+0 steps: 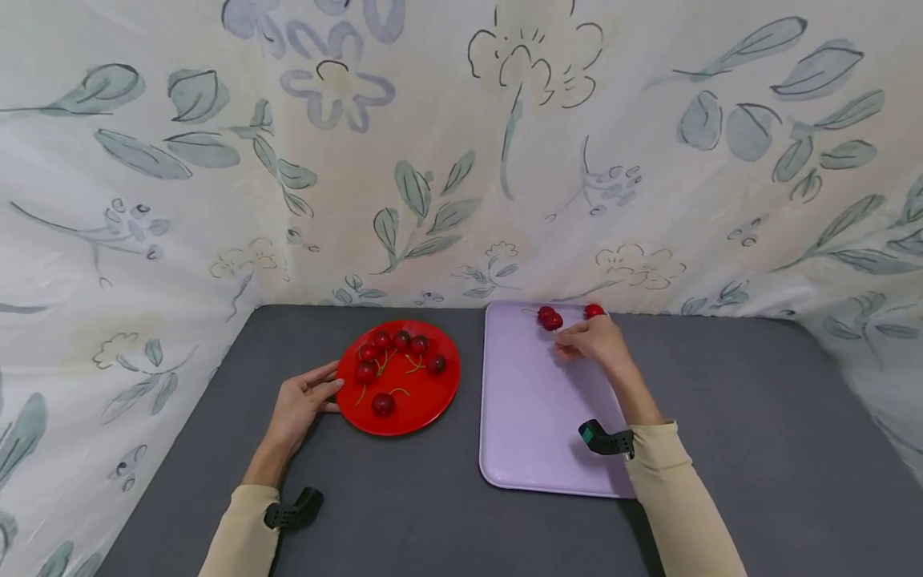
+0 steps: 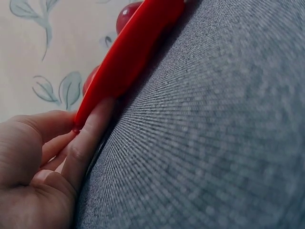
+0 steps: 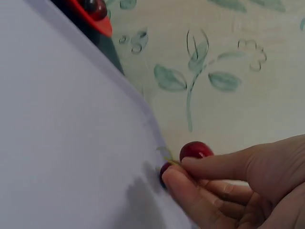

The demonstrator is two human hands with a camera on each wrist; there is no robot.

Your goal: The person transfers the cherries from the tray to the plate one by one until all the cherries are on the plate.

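Nearest me, at seven o'clock on the grey table (image 1: 433, 513), my left hand (image 1: 301, 405) lies flat with straight fingers, their tips and the thumb touching the rim of the red plate (image 1: 433, 405). It steadies the plate; it grips nothing. The left wrist view confirms it: fingertips (image 2: 93, 126) pressed under that red edge.

On the plate, a cluster of dark cherries (image 1: 382, 403), some with loose stems beside them.

Moving out to one o'clock, my right hand (image 1: 594, 343) sits over the far end of the lilac tray (image 1: 534, 433). Fingers curled, thumb and forefinger pinching a small cherry (image 3: 165, 168) by its stem end, low against the tray near the far rim. Whether it already rests on the surface, I can't tell. A second cherry (image 3: 195, 150) lies just beyond the fingertips, and the head view shows a pair (image 1: 550, 317) at eleven o'clock of the hand, one more (image 1: 594, 310) at twelve.

The risk, I judge: round fruit right at the tray's far rim. A nudge from my knuckles could send it rolling over the rim toward the floral cloth (image 1: 461, 160). A tug on the stem could snap it off.
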